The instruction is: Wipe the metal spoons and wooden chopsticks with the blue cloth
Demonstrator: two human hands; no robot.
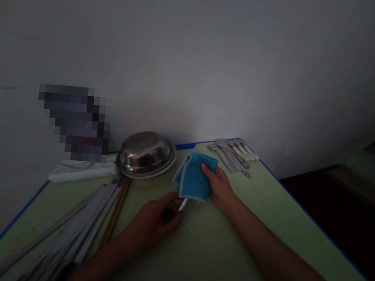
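Observation:
My left hand (163,212) pinches the narrow, shiny handle of a piece of cutlery (182,205). Its other end disappears into a blue cloth (195,178) with a pale edge, so I cannot tell what kind it is. Folded over, the cloth is gripped by my right hand (218,182), thumb on top, just above and to the right of my left hand. Behind the right hand, several metal spoons (227,155) lie side by side near the table's far right corner. Beside them are several pieces of cutlery with cream handles (244,150).
An upturned metal bowl (145,150) sits on a plate near the wall. Long, flat metal pieces (85,219) and brown sticks (115,213) lie along the left. A folded white cloth or bag (83,170) is behind them. The green table (284,236) has a blue edge.

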